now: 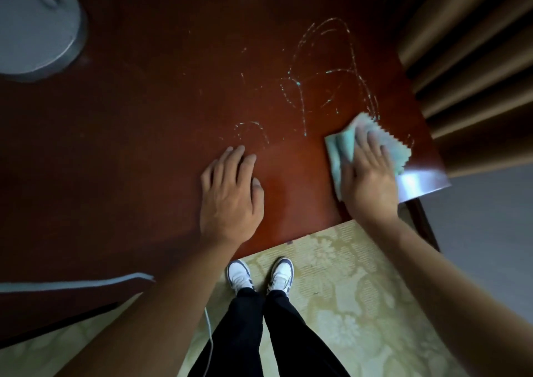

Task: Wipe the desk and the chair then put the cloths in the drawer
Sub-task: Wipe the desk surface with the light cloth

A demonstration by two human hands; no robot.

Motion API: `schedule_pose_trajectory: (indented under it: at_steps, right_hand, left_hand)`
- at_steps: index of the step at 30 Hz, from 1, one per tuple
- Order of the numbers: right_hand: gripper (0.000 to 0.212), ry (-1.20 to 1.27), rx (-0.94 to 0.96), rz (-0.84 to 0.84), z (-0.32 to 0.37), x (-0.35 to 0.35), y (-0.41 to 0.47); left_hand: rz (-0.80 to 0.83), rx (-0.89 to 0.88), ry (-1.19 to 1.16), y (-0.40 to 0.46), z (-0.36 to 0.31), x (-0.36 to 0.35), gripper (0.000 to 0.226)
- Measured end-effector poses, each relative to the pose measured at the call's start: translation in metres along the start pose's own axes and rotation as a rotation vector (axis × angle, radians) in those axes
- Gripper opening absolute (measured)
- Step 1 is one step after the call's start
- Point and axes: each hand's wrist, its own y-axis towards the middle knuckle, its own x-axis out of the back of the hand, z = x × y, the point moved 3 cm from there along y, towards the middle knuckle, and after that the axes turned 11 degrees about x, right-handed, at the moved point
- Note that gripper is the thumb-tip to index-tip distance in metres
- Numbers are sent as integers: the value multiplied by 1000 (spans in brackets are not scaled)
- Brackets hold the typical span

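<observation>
A dark reddish wooden desk (150,122) fills most of the view. Pale looping smear marks (326,76) cover its right part. My right hand (367,174) presses flat on a light green cloth (340,142) with zigzag edges near the desk's right front corner. My left hand (230,192) rests palm down on the bare desk near the front edge, fingers spread and holding nothing. No chair or drawer is in view.
A round grey lamp base (34,24) stands at the desk's far left. Brown curtains (467,53) hang past the desk's right edge. A patterned beige carpet (346,290) lies below, with my feet at the desk front. A thin white cable (209,333) hangs by my left arm.
</observation>
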Motion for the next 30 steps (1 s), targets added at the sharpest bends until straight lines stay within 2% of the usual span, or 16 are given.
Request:
schedule_pose_trajectory:
  at_steps: [2,4,7,9,10,13,15,17,21,24,26,30]
  right_hand:
    - [45,-5,-108,-52,1,3,1]
    - [48,9,-96,-33,24,1,-2]
    - [48,19,181,37,58,-3,-22]
    - [47,8,261,62,46,2,-28]
    - [47,-9,213,57,30,8,-25]
    - [47,-37,-118,31,-33,24,-10]
    - [45,-40,-241,10,-64,35,-5]
    - [46,-39,-225,13,-60,33,-10]
    - [52,-25,25,64,-13,9,-36]
    - [51,-34,121,37,-26,13,-35]
    - [50,-55,51,14,-54,19,-24]
    - [49,-43,-204,-7,-100,31,3]
  left_hand:
    - [1,-11,-31,2,0,0,40]
    - [12,-73,-56,-1,-2,2,39]
    - [34,-264,-116,-8,-17,4,39]
    - [63,-347,-138,-9,-36,3,41]
    - [76,-366,-154,-8,-50,2,42]
    - [153,-346,-189,1,-91,-3,44]
    - [192,-325,-195,5,-112,-14,45]
    - [213,-297,-176,4,-119,-23,45]
    - [204,-292,-104,2,-121,-38,49]
    - [212,-286,-71,1,-122,-39,51]
    - [202,-278,-66,3,-124,-37,49]
    - [188,-275,-57,2,-124,-36,48]
